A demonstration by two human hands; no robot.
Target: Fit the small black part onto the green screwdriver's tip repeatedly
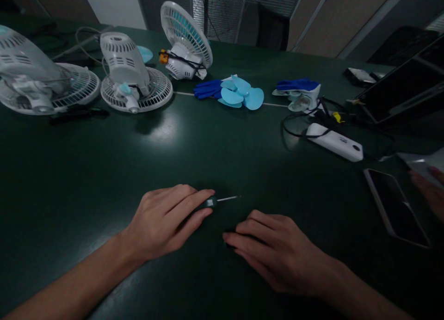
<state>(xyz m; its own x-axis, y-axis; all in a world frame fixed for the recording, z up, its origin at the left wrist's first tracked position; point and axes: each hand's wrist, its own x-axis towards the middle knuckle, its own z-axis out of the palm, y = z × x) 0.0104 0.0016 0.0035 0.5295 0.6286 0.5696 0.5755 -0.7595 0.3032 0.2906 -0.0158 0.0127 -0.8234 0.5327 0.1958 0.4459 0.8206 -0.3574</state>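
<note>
Head view: my R fingers [250, 245] mostly hide a small dark item [229, 244], can't ID it; the L-most of the white fans [126, 63] at 10–11 o'clock is cut off. Fans: plastic, ribbed cages. Tabletop [83, 186]: dark green, slight sheen. My L fingers [190, 202] are wrapped round the screwdriver [210, 202] just below ctr, thin shaft toward 3 o'clock. R ones curl over that item, grip unclear.
</note>
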